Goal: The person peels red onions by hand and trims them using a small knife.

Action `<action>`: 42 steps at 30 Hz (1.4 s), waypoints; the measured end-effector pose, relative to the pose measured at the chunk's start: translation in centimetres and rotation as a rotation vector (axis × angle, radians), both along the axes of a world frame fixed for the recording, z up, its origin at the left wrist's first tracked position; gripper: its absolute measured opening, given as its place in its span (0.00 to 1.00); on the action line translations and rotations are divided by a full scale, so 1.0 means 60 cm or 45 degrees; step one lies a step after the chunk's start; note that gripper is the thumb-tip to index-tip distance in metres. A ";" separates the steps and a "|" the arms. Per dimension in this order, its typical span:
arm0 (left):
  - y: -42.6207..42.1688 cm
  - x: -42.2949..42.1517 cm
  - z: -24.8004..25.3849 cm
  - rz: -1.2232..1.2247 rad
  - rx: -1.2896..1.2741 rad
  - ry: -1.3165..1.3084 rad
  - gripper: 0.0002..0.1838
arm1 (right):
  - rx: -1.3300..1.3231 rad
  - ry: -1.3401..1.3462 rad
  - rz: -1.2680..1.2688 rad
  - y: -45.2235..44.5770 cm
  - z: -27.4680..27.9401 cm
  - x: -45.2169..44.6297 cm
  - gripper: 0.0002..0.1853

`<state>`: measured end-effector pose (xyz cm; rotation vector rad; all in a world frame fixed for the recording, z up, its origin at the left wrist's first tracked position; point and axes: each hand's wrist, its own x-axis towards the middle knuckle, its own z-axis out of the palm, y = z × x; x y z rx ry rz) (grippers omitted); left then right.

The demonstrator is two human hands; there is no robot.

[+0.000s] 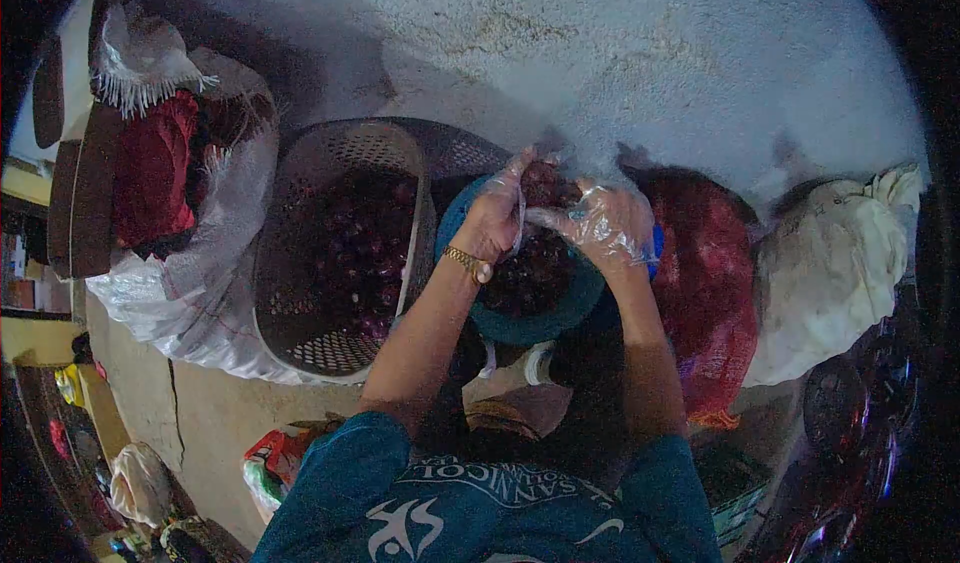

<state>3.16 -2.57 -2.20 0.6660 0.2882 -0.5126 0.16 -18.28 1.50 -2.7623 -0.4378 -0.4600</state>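
A clear plastic bag (603, 215) is spread between my two hands, above a round teal tub (520, 328) that holds dark reddish, onion-like produce (530, 281). My left hand (492, 215), with a gold-coloured bracelet at the wrist, is at the tub's left side, its fingers closed on the bag's edge. My right hand (610, 225) is at the right, covered by the crinkled plastic, thumb pointing towards my left hand. Some reddish pieces (545, 181) show between the hands, partly hidden by plastic.
Left of the tub stands a perforated basket (268, 293) of dark purple produce. Beyond it is a white woven sack (185, 313) with red mesh inside. A red mesh sack (705, 283) and a whitish sack (830, 273) stand at right. A rough wall (620, 53) rises behind.
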 end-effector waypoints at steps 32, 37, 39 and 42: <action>-0.002 -0.008 0.017 0.033 0.046 0.059 0.18 | 0.019 0.128 -0.030 0.011 0.015 -0.006 0.36; -0.004 -0.012 0.017 0.069 0.001 0.023 0.17 | -0.043 -0.112 0.003 0.007 -0.013 -0.004 0.37; -0.001 -0.005 -0.001 0.059 -0.010 0.004 0.17 | -0.053 -0.027 0.008 0.003 -0.015 -0.003 0.37; -0.002 0.002 -0.021 0.048 -0.070 0.010 0.17 | -0.025 0.104 -0.002 0.010 -0.007 0.000 0.37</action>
